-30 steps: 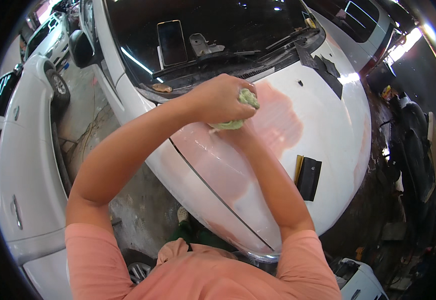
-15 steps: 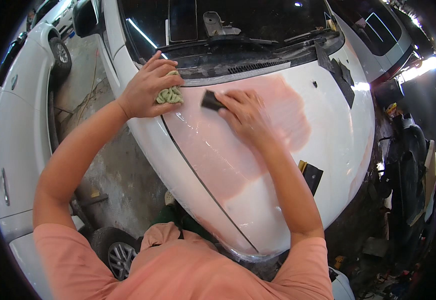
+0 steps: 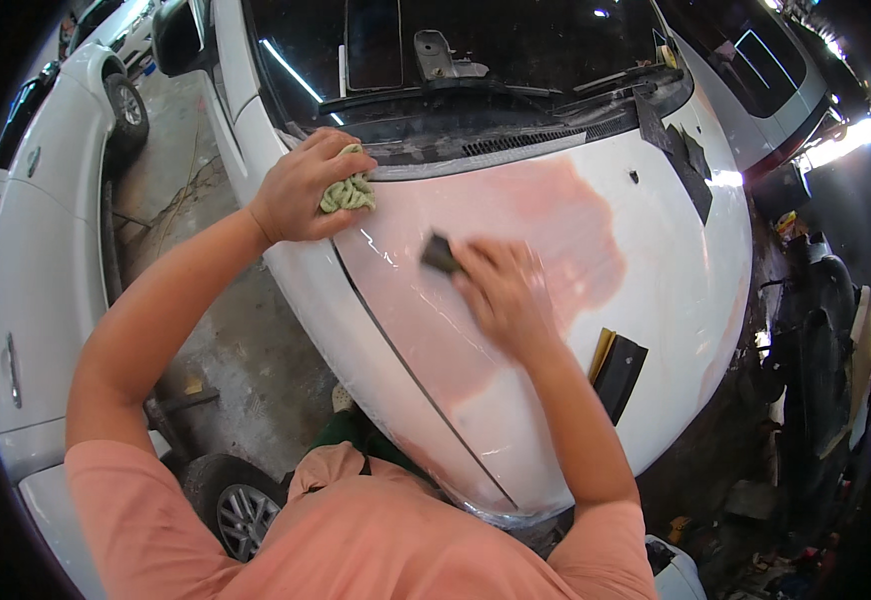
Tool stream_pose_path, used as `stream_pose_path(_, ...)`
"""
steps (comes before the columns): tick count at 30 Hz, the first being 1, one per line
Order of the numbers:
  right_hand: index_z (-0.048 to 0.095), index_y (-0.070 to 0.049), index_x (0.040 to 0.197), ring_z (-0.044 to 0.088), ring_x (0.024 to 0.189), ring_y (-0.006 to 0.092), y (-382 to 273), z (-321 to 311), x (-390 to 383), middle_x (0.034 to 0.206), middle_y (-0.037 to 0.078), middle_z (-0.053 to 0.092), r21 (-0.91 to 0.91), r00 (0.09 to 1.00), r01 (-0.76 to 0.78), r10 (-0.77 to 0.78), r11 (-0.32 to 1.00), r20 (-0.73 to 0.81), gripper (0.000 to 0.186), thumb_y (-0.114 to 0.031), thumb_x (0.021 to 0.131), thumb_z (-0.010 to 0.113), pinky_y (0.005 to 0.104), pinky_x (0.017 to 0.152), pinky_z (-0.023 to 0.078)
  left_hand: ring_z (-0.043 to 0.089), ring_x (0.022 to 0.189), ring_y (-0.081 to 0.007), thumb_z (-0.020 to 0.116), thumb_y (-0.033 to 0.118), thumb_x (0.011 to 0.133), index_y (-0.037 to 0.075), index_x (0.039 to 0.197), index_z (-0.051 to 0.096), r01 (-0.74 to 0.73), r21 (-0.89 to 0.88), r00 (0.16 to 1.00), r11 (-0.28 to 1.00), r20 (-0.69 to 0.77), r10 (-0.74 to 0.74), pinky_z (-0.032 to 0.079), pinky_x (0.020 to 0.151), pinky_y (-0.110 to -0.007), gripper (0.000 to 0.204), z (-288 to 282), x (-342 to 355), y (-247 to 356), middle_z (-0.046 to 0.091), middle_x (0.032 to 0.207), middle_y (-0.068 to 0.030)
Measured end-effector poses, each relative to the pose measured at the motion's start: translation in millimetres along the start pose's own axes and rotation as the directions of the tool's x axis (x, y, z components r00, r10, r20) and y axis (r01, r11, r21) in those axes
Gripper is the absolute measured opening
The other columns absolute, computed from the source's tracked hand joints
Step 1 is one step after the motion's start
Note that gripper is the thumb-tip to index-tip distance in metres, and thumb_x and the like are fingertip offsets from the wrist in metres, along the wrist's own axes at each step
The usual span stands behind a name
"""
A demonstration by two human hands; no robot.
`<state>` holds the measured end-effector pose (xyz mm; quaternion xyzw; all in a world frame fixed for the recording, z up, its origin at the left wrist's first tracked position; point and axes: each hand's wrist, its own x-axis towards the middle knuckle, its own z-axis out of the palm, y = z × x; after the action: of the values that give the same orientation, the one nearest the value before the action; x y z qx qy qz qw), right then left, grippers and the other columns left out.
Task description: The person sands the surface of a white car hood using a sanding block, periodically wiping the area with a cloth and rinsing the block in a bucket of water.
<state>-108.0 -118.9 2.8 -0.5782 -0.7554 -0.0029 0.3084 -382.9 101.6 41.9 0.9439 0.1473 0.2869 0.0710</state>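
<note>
A white car hood [image 3: 516,440] spreads in front of me, with a wide pink filler patch [image 3: 426,330] that glistens as if wet. My left hand [image 3: 296,190] rests at the hood's rear left corner, by the windshield base, its fingers closed round a crumpled light green cloth [image 3: 349,193]. On the pink patch, right of the left hand, my right hand [image 3: 504,290] grips a small dark block [image 3: 440,254], perhaps a sanding block. The block lies against the surface; motion smears the fingers, and what is under the block is hidden.
A black and yellow flat tool [image 3: 620,374] lies on the hood's right side. Dark torn sheets [image 3: 681,160] lie near the windshield [image 3: 516,50]. Another white car [image 3: 51,270] stands to the left, with a wheel [image 3: 244,515] near me. Dark parts [image 3: 821,340] crowd the right.
My right hand has moved the dark block toward me and slightly right across the pink patch. My left hand stays at the corner with the cloth. The view has shifted slightly.
</note>
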Motion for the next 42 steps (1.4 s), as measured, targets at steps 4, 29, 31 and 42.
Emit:
stream_pose_path(4, 0.071, -0.014, 0.129, 0.060, 0.110, 0.0307, -1.4, -5.4, -26.1, 0.128, 0.004, 0.066, -0.041, 1.000, -0.012, 0.011, 0.999, -0.002, 0.037, -0.023, 0.093, 0.074, 0.0481, 0.096, 0.047, 0.064, 0.116, -0.0398, 0.077, 0.029, 0.072, 0.007, 0.118, 0.068, -0.014, 0.005, 1.000, 1.000, -0.017, 0.014, 0.054, 0.098, -0.048, 0.052, 3.6, -0.8, 0.2, 0.066, 0.118, -0.0161)
stream_pose_path(29, 0.072, -0.011, 0.134, 0.060, 0.107, 0.0382, -35.8, 19.3, 5.4, 0.118, 0.014, 0.066, -0.182, 0.953, -0.296, 0.277, 0.938, -0.120, 0.036, -0.024, 0.101, 0.067, 0.0505, 0.100, 0.048, 0.063, 0.115, -0.0367, 0.080, 0.035, 0.076, 0.011, 0.117, 0.068, -0.014, 0.031, 0.993, 0.999, -0.118, 0.018, 0.056, 0.095, -0.045, 0.048, 2.4, -8.9, 1.4, 0.066, 0.118, -0.0144)
stream_pose_path(31, 0.071, -0.011, 0.137, 0.060, 0.105, 0.0361, -3.2, 21.7, 48.8, 0.117, 0.012, 0.066, -0.241, 0.942, -0.314, 0.271, 0.918, -0.197, 0.040, -0.027, 0.100, 0.068, 0.0496, 0.101, 0.047, 0.063, 0.115, -0.0371, 0.081, 0.039, 0.078, 0.011, 0.116, 0.069, -0.045, 0.007, 0.993, 0.999, -0.109, 0.045, 0.056, 0.095, -0.045, 0.049, 10.4, 2.1, 7.0, 0.066, 0.118, -0.0149)
stream_pose_path(42, 0.068, -0.020, 0.141, 0.063, 0.105, 0.0378, -22.7, 22.0, 47.0, 0.121, 0.010, 0.066, -0.230, 0.919, -0.391, 0.367, 0.891, -0.141, 0.043, -0.038, 0.102, 0.065, 0.0501, 0.092, 0.055, 0.065, 0.114, -0.0353, 0.082, 0.046, 0.082, 0.011, 0.113, 0.069, -0.044, -0.020, 0.989, 0.999, -0.140, 0.040, 0.056, 0.095, -0.044, 0.048, 7.7, -5.1, 2.9, 0.067, 0.116, -0.0146)
